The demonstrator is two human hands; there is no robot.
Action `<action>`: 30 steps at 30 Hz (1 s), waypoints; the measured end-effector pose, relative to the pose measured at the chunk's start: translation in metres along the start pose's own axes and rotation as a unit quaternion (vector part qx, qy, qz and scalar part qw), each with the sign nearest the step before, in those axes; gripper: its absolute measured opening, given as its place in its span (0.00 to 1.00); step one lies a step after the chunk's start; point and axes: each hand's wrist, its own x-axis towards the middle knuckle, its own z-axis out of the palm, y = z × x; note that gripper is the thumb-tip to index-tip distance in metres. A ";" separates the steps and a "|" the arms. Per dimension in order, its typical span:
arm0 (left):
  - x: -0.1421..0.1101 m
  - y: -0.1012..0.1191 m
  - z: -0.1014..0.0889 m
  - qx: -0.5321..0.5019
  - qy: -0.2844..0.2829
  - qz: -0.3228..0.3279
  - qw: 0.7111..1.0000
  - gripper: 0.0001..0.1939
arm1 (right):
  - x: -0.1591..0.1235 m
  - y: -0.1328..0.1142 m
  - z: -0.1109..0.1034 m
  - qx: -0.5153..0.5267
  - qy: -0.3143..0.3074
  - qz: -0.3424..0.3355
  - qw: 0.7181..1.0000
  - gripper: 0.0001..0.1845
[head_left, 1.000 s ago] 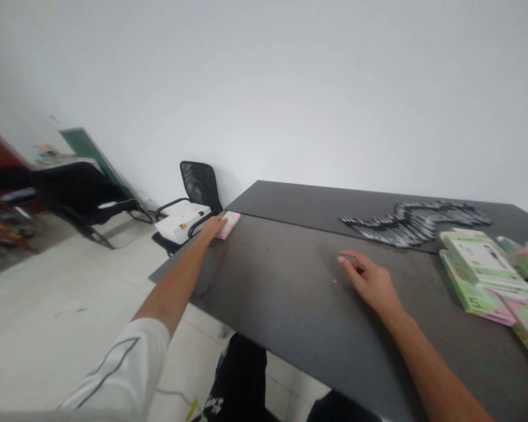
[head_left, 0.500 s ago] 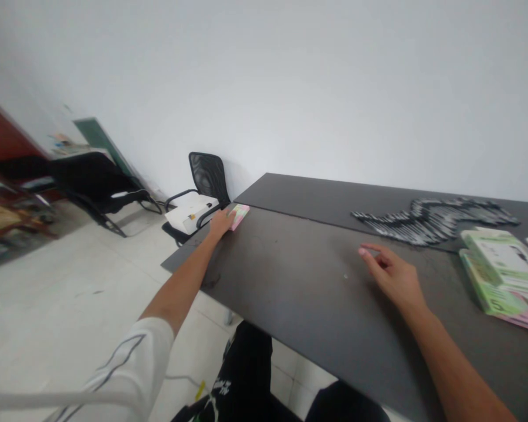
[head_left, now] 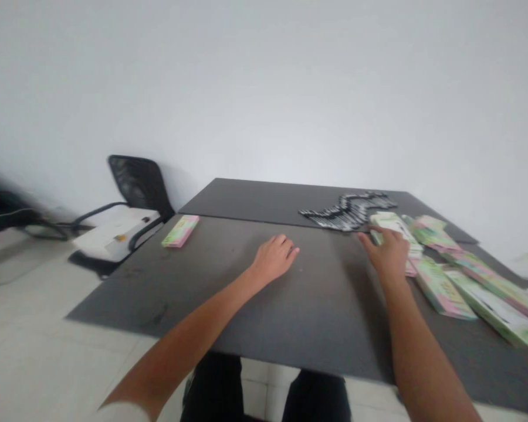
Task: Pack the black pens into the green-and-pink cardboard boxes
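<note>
My left hand (head_left: 273, 257) is over the middle of the dark table, its fingers loosely bent and apart with nothing visible in them. Over on the right, my right hand (head_left: 388, 251) reaches to a stack of green, white and pink flat boxes (head_left: 416, 247). Its thumb is spread from its fingers, which overlap the top box; whether they touch it cannot be made out. One more green and pink box (head_left: 180, 231) lies alone at the table's left side. Just beyond my right hand, a long row of black and silver pens or similar thin sticks (head_left: 345, 214) lies side by side.
Several more boxes (head_left: 488, 308) lie loosely at the table's right side. The dark table (head_left: 229, 305) has a seam across it and a white wall behind. A black mesh chair (head_left: 141, 181) with a white carton (head_left: 118, 231) on its seat stands at the left.
My left hand has let go of the box at the left and moved right to mid-table. My right hand has moved to the box stack. The view has turned right.
</note>
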 end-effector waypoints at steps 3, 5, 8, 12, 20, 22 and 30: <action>-0.006 0.024 0.019 -0.015 0.006 0.048 0.999 0.18 | 0.006 0.034 -0.003 -0.090 -0.011 0.021 0.996 0.26; -0.012 0.026 0.027 -0.022 0.008 0.092 0.996 0.18 | 0.008 0.050 -0.005 -0.128 -0.034 0.020 0.991 0.24; -0.020 0.025 0.032 -0.026 0.017 0.130 0.991 0.16 | 0.011 0.066 -0.011 -0.162 -0.060 0.019 0.985 0.25; -0.023 0.033 0.033 -0.035 0.030 0.146 0.988 0.16 | 0.016 0.081 -0.017 -0.188 -0.066 0.037 0.979 0.32; -0.026 0.042 0.034 -0.065 0.023 0.166 0.984 0.17 | 0.022 0.098 -0.024 -0.201 -0.060 0.072 0.975 0.45; -0.027 0.043 0.032 -0.066 0.016 0.165 0.984 0.17 | 0.023 0.101 -0.024 -0.202 -0.065 0.086 0.973 0.49; -0.031 0.045 0.027 -0.086 -0.047 0.147 0.984 0.18 | 0.023 0.098 -0.022 -0.159 -0.068 0.144 0.974 0.47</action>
